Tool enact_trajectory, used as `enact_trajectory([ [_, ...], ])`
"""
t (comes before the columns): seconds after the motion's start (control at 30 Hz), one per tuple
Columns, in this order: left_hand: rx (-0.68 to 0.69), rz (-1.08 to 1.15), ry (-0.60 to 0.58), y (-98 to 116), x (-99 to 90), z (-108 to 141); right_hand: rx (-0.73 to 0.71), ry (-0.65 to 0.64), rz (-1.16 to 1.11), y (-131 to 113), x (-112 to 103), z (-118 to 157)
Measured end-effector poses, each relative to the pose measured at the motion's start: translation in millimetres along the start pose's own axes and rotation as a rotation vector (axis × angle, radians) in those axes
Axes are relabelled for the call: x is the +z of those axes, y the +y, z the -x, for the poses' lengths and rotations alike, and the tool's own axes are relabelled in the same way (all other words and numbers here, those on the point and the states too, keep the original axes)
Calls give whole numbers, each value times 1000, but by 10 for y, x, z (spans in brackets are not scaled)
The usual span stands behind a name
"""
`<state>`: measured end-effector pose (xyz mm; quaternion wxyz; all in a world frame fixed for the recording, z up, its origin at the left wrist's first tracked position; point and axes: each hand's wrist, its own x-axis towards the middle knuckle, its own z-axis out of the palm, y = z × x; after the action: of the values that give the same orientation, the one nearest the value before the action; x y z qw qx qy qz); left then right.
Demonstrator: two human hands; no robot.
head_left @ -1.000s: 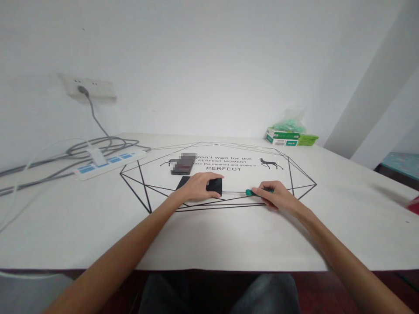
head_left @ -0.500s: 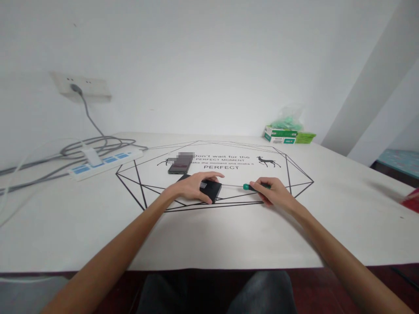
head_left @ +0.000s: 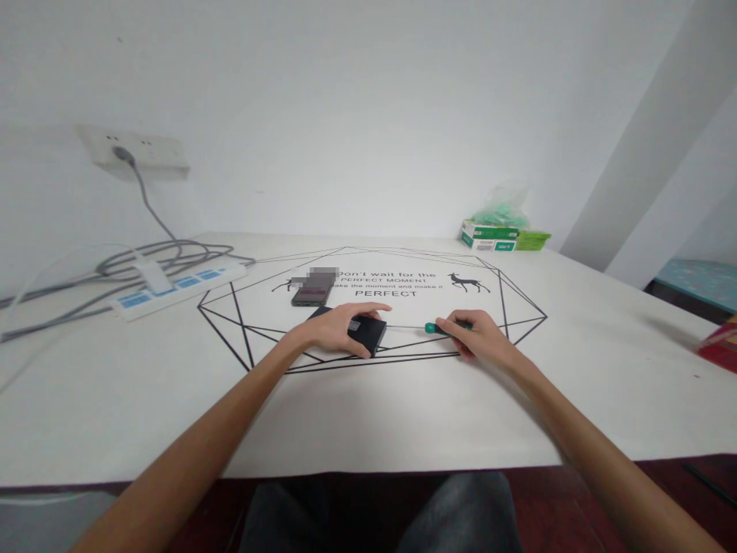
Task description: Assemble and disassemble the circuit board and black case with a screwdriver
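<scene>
On the white table lies a flat black rectangular device (head_left: 368, 332) with a small pale label. My left hand (head_left: 337, 326) grips it from above, fingers over the far edge and thumb along the near edge, covering its middle. My right hand (head_left: 475, 336) is closed around the green and black handle of a screwdriver (head_left: 431, 328). The thin metal shaft points left, and its tip meets the right end of the device; whether it sits in a screw is too small to tell. A smartphone (head_left: 312, 290) rests just behind the device.
To the left, a white and blue power strip (head_left: 178, 290) has a white plug in it, with coiled grey cables (head_left: 155, 257) behind. Green and white boxes (head_left: 489, 236) with a plastic bag on top stand at the back right. A wall socket (head_left: 135, 151) holds a plug.
The whole view has shifted slightly, so everything appears a little further left. Both hands keep the same hold on the device and the screwdriver.
</scene>
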<state>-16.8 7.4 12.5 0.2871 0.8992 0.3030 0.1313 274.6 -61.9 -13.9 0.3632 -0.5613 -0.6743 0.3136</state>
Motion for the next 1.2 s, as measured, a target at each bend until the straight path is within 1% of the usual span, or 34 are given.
enact_trajectory([
  [0.2, -4, -36, -41, 45, 13, 0, 14, -5, 4, -2, -8, 5],
  [0.4, 2, -26, -31, 31, 46, -14, -3, -17, -8, -24, -18, 12],
  [0.9, 27, -42, -8, 23, 89, -25, 0, 6, -21, -31, -7, 3],
  [1.2, 31, -59, -8, 22, 88, -38, -52, -7, -17, 3, -15, -4],
])
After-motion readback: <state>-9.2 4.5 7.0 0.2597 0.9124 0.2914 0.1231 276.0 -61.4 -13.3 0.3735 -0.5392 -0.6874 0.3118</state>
